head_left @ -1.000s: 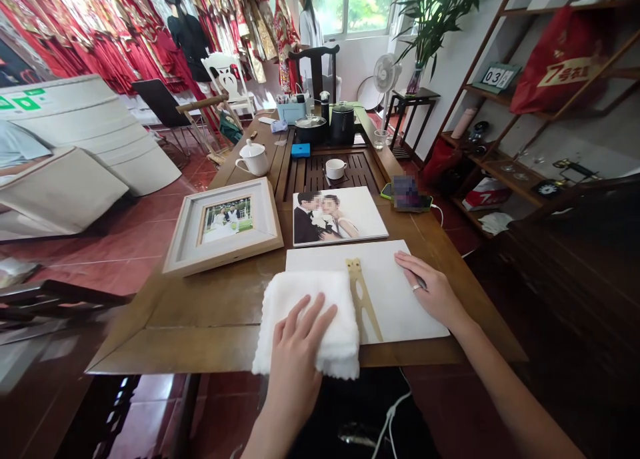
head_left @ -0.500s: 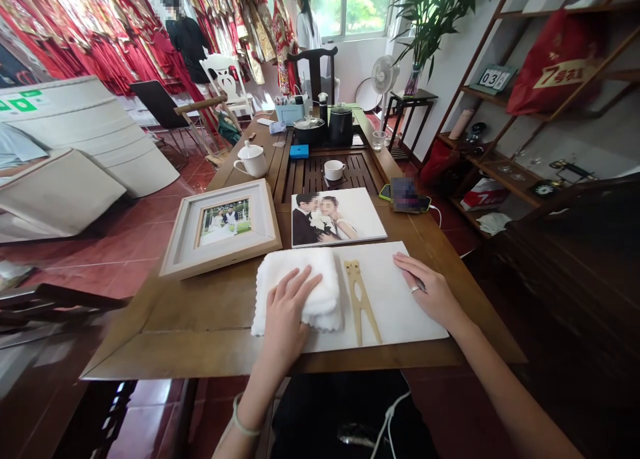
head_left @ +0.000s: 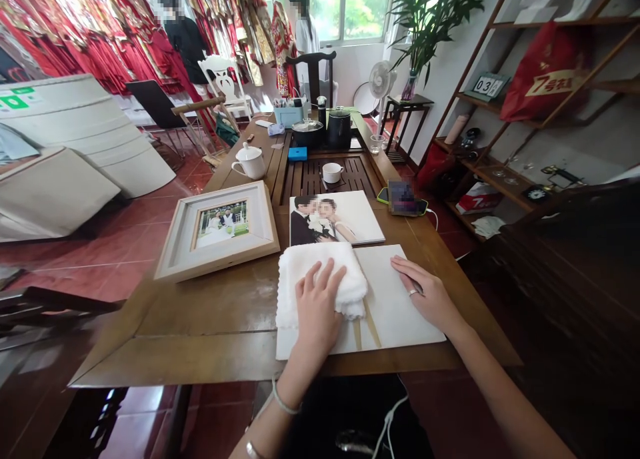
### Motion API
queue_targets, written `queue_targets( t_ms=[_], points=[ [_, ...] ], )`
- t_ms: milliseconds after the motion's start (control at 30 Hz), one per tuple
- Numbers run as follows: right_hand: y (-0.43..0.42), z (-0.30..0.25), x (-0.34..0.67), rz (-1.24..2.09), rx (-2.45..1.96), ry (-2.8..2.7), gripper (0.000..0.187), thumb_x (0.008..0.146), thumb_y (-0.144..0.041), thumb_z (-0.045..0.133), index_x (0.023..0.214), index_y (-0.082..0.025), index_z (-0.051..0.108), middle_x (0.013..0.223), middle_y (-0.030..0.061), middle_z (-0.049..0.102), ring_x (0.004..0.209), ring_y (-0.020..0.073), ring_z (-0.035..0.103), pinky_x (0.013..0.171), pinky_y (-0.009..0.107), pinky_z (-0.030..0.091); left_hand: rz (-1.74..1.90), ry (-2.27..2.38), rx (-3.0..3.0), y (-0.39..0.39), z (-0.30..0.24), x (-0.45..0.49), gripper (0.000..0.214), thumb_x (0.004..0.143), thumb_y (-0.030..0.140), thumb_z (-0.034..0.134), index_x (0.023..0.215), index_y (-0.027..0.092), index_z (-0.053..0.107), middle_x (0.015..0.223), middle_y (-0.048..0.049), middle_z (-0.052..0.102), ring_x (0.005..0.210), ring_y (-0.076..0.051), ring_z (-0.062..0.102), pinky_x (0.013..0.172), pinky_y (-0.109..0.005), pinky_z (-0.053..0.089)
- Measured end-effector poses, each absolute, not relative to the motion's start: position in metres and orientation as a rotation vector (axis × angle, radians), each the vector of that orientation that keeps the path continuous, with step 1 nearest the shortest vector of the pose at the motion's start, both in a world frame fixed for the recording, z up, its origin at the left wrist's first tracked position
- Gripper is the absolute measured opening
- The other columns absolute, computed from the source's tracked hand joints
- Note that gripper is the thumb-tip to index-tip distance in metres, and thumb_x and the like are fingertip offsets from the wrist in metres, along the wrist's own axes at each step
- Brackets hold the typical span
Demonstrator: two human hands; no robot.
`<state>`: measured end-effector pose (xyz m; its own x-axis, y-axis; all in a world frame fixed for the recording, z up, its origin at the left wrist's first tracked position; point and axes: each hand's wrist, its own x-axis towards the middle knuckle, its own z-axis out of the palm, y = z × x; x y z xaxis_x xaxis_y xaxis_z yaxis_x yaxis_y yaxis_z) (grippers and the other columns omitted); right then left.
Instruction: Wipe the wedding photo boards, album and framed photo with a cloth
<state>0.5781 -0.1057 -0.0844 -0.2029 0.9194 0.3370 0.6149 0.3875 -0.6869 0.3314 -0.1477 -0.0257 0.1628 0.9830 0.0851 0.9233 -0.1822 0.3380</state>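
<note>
My left hand [head_left: 320,305] lies open with fingers spread on a folded white cloth [head_left: 295,272] with a scalloped edge. Under the cloth is a white board [head_left: 385,279], lying flat at the table's near edge. On the board, the two prongs of a pale yellow, fork-shaped piece [head_left: 371,325] stick out from beneath the cloth; its upper part is hidden. My right hand [head_left: 425,295], with a ring on one finger, rests with outstretched fingers on the board's right side. Some of its fingers are hidden underneath.
Just beyond the board lies a wedding photo panel [head_left: 365,215]. A framed photo [head_left: 220,269] is on the left, a phone [head_left: 407,199] on the right. Further back on the wooden table [head_left: 200,325] stand a lidded white cup [head_left: 250,162], a small white cup [head_left: 332,172] and a black kettle [head_left: 339,129].
My left hand has slid the cloth to the right across the board, covering the top of the pale yellow piece. My right hand stays in about the same place on the board.
</note>
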Motion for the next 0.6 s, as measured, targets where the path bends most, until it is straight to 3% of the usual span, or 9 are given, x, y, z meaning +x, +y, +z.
queue_targets(
  t_ms=[400,600],
  points=[
    [-0.103,-0.088,0.579,0.492,-1.312,-1.934,0.035,0.094,-0.026,0.043,0.121,-0.021,0.064,0.131,0.0083,0.062,0.124,0.0224,0.056,0.108,0.046,0.045,0.479,1.733,2.294,-0.218,-0.035,0.317,0.101,0.045,-0.010,0.040,0.138,0.030,0.046,0.153,0.0032,0.037,0.139,-0.027,0.031,0.101,-0.044,0.035],
    [-0.102,-0.089,0.579,0.491,-1.320,-1.942,0.036,0.094,-0.026,0.042,0.121,-0.020,0.064,0.132,0.0088,0.061,0.125,0.0229,0.055,0.109,0.046,0.044,0.515,1.789,2.256,-0.241,-0.034,0.295,0.099,0.048,-0.010,0.037,0.137,0.034,0.047,0.151,0.0062,0.039,0.141,-0.024,0.030,0.101,-0.041,0.034]
  ],
)
